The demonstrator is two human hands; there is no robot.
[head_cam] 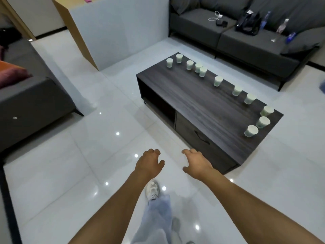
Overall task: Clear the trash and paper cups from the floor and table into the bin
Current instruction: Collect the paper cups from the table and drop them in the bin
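Several pale green paper cups stand upright along the far and right edges of a dark wood coffee table [193,103], from one cup [169,62] at the far left corner to another cup [251,131] at the near right end. My left hand [149,162] and my right hand [197,162] reach forward over the white floor, short of the table's near corner. Both have loosely curled fingers and hold nothing. No bin is in view.
A grey sofa [246,37] behind the table carries a black bag [248,23], bottles and a white cable. Another grey sofa [35,95] stands at the left. A white partition [114,32] rises at the back. Glossy tiled floor [98,138] lies between me and the table.
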